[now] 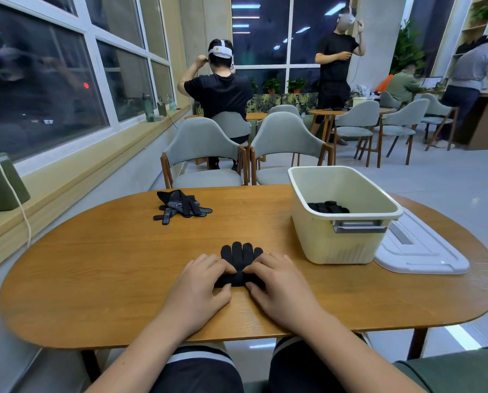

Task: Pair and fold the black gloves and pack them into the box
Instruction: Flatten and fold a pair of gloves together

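Left hand (200,282) and right hand (279,285) are both down on the stacked pair of black knit gloves (241,255) near the front middle of the table. Fingers are curled over the wrist end with thumbs tucked in at the near side, so each one pinches a corner of what looks like a fold or roll in progress, and the glove fingers poke out flat past the knuckles. Stuff that could bite, I reckon: the big oval wooden table (109,265) looks smooth, so the fabric could skid forward instead of folding if the push goes flat rather than up and over. The cream rectangular plastic box (345,248) sits just right of the hands with tall walls, so a lazy sideways carry could clip the rim and pop the bundle open. The flat white plastic lid (424,251) lies right beside the box near the table's rounded end, and a stray elbow might shove it off. The loose heap of black dot-grip gloves (182,208) at the far left is tangled, so it's easy to grab a mismatch. Smallest worry: the dark folded bundle (328,207) already in the box could get knocked loose by a careless drop.
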Demonstrator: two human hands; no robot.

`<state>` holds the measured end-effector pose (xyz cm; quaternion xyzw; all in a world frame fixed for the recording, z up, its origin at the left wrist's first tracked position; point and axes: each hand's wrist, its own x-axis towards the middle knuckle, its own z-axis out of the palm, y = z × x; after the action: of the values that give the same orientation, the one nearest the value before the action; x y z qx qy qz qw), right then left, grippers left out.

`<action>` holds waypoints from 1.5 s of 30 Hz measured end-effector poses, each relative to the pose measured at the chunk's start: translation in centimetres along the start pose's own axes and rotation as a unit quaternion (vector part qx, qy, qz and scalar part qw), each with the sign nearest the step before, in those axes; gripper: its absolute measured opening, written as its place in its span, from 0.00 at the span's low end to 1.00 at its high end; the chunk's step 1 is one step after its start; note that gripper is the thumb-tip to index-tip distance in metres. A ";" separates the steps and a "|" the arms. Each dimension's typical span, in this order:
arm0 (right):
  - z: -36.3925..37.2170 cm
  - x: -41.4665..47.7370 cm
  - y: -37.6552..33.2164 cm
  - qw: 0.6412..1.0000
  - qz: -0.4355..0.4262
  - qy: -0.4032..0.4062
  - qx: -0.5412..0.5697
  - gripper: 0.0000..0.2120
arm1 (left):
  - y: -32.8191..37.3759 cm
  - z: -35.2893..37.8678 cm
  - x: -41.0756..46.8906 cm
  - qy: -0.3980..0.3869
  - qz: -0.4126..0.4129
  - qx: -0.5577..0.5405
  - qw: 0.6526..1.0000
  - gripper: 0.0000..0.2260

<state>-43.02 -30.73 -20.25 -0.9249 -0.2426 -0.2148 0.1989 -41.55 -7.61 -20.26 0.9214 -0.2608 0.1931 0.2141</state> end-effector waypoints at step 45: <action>0.2 -0.1 -0.3 0.999 -0.016 0.028 -0.015 0.13 | 0.0 -0.1 -0.1 0.030 -0.001 -0.001 1.000 0.13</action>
<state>-43.17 -30.44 -20.43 -0.9174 -0.2484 -0.2475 0.1883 -41.67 -7.51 -20.21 0.9151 -0.2535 0.2206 0.2227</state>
